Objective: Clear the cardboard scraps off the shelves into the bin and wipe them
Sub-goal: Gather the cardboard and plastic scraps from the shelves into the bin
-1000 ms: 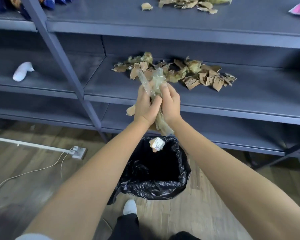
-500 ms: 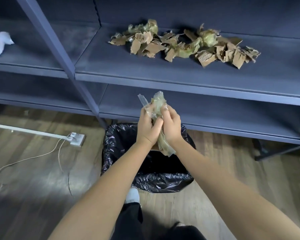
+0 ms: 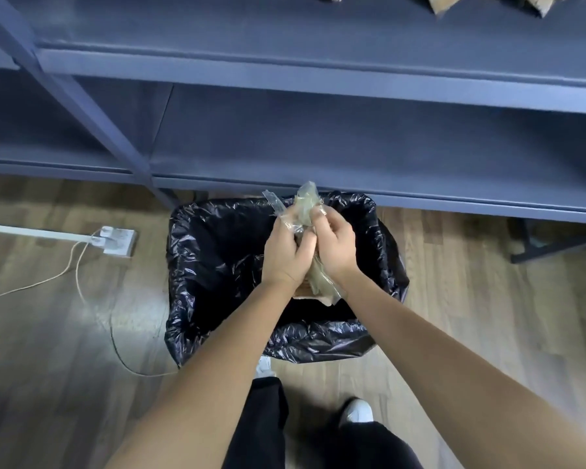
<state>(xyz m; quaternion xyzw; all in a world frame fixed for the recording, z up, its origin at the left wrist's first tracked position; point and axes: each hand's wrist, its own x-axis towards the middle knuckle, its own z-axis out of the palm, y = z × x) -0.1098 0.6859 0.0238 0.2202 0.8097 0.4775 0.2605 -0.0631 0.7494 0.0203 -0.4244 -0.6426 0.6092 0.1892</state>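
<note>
Dark blue shelves (image 3: 318, 143) stand behind the black-lined bin (image 3: 217, 265), above which your left hand (image 3: 285, 255) and right hand (image 3: 335, 248) clamp a wad of scraps (image 3: 305, 201) (plastic-wrapped, seemingly). Dumping step: release next; loose cardboard pieces (image 3: 535, 3) wait above.

You are standing in what looks like a shop or stockroom, not a home. A long blue-grey metal shelving unit (image 3: 318, 62) runs across in front of you, with wide, deep shelves and a slanted upright post (image 3: 92, 106), the kind that carries stock. Underfoot is a wood-look plank floor (image 3: 48, 333). A white power strip (image 3: 117, 240) lies on it, its cable (image 3: 77, 275) trailing loose near a bin (image 3: 318, 346) lined with a black bag.
</note>
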